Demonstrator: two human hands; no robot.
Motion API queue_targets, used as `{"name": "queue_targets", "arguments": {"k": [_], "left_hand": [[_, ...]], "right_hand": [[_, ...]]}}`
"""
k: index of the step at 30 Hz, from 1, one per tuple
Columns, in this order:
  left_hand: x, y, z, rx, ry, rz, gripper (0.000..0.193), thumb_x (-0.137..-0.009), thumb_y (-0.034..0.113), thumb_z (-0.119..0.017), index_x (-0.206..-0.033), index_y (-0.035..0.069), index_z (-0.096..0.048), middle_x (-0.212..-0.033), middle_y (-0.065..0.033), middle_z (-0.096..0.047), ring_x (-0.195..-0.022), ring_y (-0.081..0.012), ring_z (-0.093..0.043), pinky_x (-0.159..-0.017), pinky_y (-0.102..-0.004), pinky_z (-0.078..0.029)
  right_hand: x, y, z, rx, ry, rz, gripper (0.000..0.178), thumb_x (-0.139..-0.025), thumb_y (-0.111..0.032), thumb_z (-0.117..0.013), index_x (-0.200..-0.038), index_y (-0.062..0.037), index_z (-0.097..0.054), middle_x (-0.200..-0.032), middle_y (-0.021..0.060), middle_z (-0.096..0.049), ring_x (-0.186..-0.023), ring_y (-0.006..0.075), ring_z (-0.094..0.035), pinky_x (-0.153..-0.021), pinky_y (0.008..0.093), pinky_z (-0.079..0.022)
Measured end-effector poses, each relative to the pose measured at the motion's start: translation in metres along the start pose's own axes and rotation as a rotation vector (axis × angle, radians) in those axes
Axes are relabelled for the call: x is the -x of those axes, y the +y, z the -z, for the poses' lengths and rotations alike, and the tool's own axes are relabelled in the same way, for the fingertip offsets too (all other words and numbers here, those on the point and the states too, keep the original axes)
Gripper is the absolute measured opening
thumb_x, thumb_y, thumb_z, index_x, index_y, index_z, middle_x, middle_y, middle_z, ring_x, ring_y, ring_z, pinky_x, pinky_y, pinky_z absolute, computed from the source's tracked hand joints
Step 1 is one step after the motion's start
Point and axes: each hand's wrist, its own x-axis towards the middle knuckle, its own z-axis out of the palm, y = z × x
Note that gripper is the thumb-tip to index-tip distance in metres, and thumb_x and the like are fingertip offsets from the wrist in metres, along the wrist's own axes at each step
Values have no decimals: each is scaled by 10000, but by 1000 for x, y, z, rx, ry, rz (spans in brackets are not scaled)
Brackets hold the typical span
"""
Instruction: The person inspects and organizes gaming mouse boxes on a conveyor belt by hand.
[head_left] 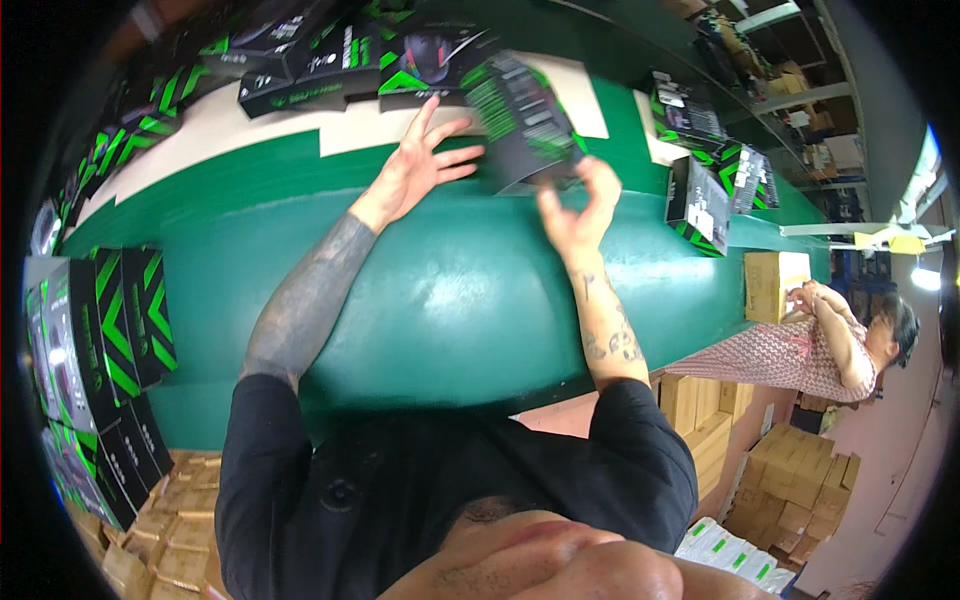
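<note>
The person works at a green table [450, 290], and a black box with green stripes [520, 120] is held tilted above the table's far part, blurred in the picture. The right hand [575, 210] grips the box's near lower edge, fingers curled and pinching it. The left hand [420, 165] is spread wide, fingers fanned, its fingertips just beside the box's left side; whether they touch it I cannot tell. Beyond the box, along the table's far edge, lies a row of black-and-green boxes [330, 65]. To the right of the held box, more such boxes [705, 195] stand upright on the table. At the table's left end stands a stack of the same boxes [100, 330]. Past the table's right end another person [830, 345] handles a cardboard carton [772, 282].
</note>
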Motion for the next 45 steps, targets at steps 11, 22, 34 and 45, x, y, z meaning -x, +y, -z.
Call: {"name": "queue_targets", "arguments": {"k": [11, 22, 34, 45], "left_hand": [[4, 3, -11, -351, 30, 69, 714, -872, 358, -533, -1422, 75, -177, -1481, -109, -146, -1351, -214, -151, -1080, -318, -158], [-2, 3, -4, -343, 327, 221, 528, -879, 315, -521, -1335, 100, -367, -1251, -68, -459, -1122, -148, -442, -949, -269, -354], [-8, -2, -3, -334, 45, 97, 791, -807, 367, -633, -1410, 64, -219, -1452, -110, -226, -1337, -217, -202, -1085, -333, -155], [-13, 5, 0, 505, 414, 90, 707, -859, 556, -423, -1309, 13, -365, -1316, -230, -388, -1221, -320, -393, -1045, -447, -287]], "right_hand": [[-33, -27, -17, 19, -538, -258, 581, -724, -434, -676, -1102, -10, -556, -1098, 173, -569, -1076, 332, -501, -944, 424, -354], [17, 27, -19, -2136, 228, -932, 497, -912, -489, -377, -1000, -32, -551, -820, 106, -578, -843, 256, -518, -937, 405, -335], [-28, 22, 11, -716, -834, -827, 547, -707, -180, -742, -1196, -42, -538, -1099, 53, -574, -863, 124, -560, -777, 245, -454], [-67, 53, 1, -1462, -92, -1026, 593, -836, -195, -580, -1368, -117, -331, -1312, 74, -444, -1200, 233, -433, -989, 408, -370]]}}
